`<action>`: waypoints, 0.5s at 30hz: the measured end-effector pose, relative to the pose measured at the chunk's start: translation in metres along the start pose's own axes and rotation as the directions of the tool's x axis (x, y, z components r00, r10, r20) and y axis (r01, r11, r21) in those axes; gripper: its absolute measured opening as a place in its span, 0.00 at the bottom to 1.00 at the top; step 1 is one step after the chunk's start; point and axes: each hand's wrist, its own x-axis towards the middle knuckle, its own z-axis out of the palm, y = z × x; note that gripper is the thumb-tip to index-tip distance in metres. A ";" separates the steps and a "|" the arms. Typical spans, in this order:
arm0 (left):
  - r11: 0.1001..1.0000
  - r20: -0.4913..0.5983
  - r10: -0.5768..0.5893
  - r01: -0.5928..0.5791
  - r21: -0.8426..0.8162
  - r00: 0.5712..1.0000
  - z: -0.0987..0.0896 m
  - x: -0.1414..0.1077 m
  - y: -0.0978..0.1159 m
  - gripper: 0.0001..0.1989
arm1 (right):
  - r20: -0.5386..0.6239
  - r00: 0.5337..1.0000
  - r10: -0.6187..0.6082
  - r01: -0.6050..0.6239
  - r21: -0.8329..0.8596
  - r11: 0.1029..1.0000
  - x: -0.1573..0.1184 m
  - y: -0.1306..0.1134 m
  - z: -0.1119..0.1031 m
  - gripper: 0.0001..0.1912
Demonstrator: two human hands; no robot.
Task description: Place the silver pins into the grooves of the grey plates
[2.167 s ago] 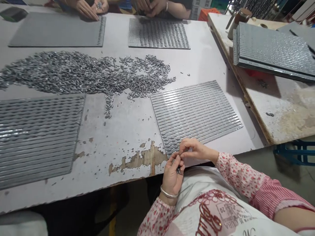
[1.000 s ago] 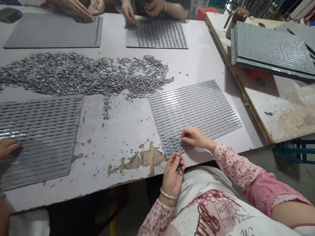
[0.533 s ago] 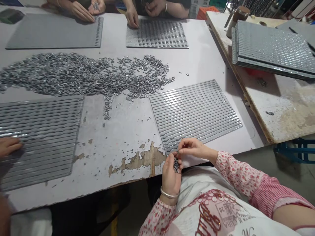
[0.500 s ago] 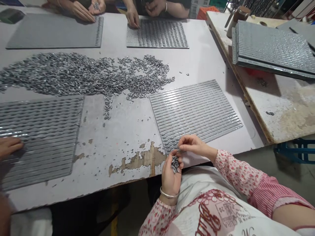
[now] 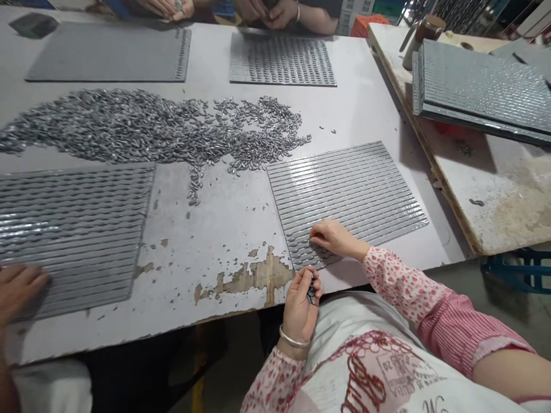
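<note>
My left hand is cupped around a small heap of grey metallic pieces, just off the table's front edge. The fingers of my right hand are pinched together over the lower left part of a grey ridged board. Whatever those fingertips hold is hidden beneath them. Along the board's lower left, several rows look wavy, while most other rows run straight. Past the board's left corner lies a large pile of small, elongated grey pieces, like those in my left hand.
A co-worker's hand rests on another ridged board at left. Across the table, co-workers' hands are near two more boards. A stack of boards and a brown-lidded jug stand on the right side table.
My right hand has moved from beside my left hand up onto the board. My left fingers have curled further over the pieces. Across the table, a co-worker's hand has left its board.
</note>
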 end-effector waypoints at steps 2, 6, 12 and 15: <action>1.000 -0.001 -0.004 0.004 -0.005 1.000 0.000 0.000 -0.001 0.13 | 0.008 1.000 -0.009 0.009 -0.040 0.999 0.001 0.000 0.003 0.04; 1.000 -0.002 -0.011 0.011 -0.010 1.000 0.000 0.000 -0.002 0.15 | -0.003 1.000 0.025 -0.025 -0.123 0.992 0.005 0.000 0.006 0.04; 0.999 -0.044 0.005 -0.007 -0.052 0.999 0.001 0.001 -0.001 0.16 | -0.059 0.997 0.049 -0.052 -0.061 0.997 0.001 0.000 -0.001 0.05; 0.998 -0.048 0.002 -0.005 -0.060 0.999 0.003 0.002 -0.001 0.17 | 0.007 0.999 -0.031 0.028 0.286 0.958 -0.016 -0.008 -0.006 0.07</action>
